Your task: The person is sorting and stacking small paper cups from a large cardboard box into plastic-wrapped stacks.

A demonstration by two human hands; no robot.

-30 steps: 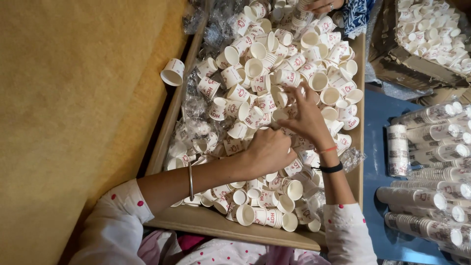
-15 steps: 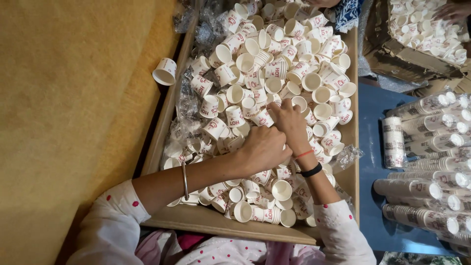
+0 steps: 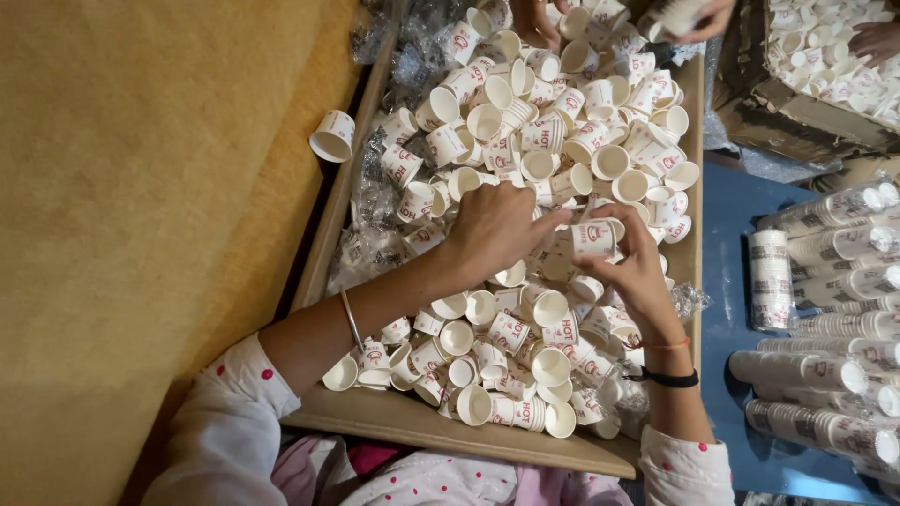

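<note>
A shallow cardboard tray [image 3: 441,426] is heaped with several small white paper cups [image 3: 525,141] printed in red. My right hand [image 3: 633,276] grips one such paper cup [image 3: 592,236] lying on its side just above the pile. My left hand [image 3: 492,230] rests over the cups beside it, fingers curled, its fingertips touching the held cup's end; whether it holds a cup of its own is hidden. A thin bangle sits on my left wrist, and a black band and an orange thread on my right.
A lone cup [image 3: 332,137] lies on the yellow surface [image 3: 141,234] left of the tray. Crumpled clear plastic [image 3: 375,211] lines the tray's left side. Wrapped sleeves of stacked cups [image 3: 825,309] lie at right on blue. Other people's hands [image 3: 694,19] work at the top.
Both hands have shifted up the pile. My right hand has picked up a cup and holds it sideways, with my left hand meeting it.
</note>
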